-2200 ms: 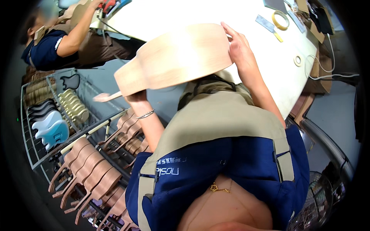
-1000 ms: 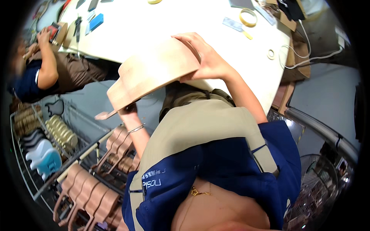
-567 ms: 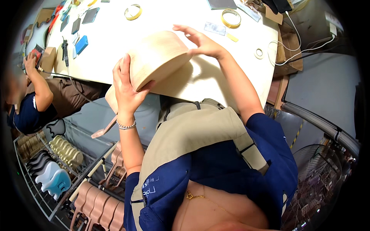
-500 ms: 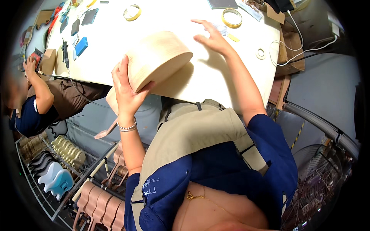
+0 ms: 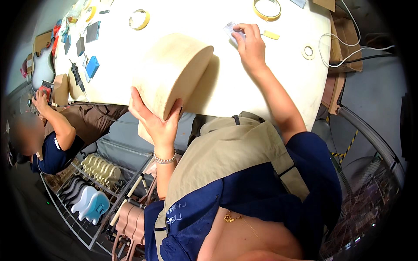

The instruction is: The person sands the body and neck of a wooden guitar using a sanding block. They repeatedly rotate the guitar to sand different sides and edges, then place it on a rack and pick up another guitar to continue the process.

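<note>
A pale wooden guitar body (image 5: 167, 65) lies on its side over the near edge of the white table (image 5: 291, 78). My left hand (image 5: 154, 122) grips its lower end, thumb and fingers on either side of the rim; part of the wood shows below that hand. My right hand (image 5: 251, 48), farther right on the table, has its fingers closed on a thin pale grey piece (image 5: 230, 30). A flat yellow strip (image 5: 271, 35) lies just right of those fingers, with a tape roll (image 5: 266, 9) above and a small roll (image 5: 308, 51) to the right.
At left a co-worker (image 5: 61, 135) holds a red power tool (image 5: 45, 91). Blue blocks (image 5: 92, 66) and tape (image 5: 139, 19) lie on the table. Racks of guitar bodies (image 5: 89, 204) stand lower left; cardboard boxes (image 5: 348, 63), white cables (image 5: 365, 48) and a fan (image 5: 361, 204) are at right.
My right hand has let go of the wooden body, moved up and right, and taken hold of the grey piece. My left hand has shifted round the body, which is turned more toward me.
</note>
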Motion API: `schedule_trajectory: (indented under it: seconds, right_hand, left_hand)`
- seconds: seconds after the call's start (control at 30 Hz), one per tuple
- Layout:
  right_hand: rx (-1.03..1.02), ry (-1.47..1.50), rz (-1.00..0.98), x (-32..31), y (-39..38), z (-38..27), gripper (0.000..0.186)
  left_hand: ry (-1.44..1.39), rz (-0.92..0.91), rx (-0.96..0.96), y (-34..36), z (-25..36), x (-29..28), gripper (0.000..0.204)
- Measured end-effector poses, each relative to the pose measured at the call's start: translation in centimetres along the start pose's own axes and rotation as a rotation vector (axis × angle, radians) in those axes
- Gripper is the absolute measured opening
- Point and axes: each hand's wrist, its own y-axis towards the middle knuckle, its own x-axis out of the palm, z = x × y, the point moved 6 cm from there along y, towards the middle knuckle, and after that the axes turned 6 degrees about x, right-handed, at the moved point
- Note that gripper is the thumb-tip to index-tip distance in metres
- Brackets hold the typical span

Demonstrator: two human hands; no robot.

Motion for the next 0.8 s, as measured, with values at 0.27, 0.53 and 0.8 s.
schedule_trajectory:
  seconds: [0.27,0.53,0.8]
  right_hand:
    - [0.009,0.473,-0.233,0.8,-3.1,-7.8,0.037]
    - [-0.162,0.340,-0.168,1.2,-3.9,-8.4,0.038]
    - [-0.199,0.267,-0.044,1.5,-4.0,-9.3,0.037]
  left_hand:
    - [-0.029,0.015,0.008,0.3,0.1,0.1,0.103]
    - [0.001,0.014,0.016,0.2,0.3,0.1,0.103]
    - [0.012,0.021,0.022,0.2,0.1,0.1,0.103]
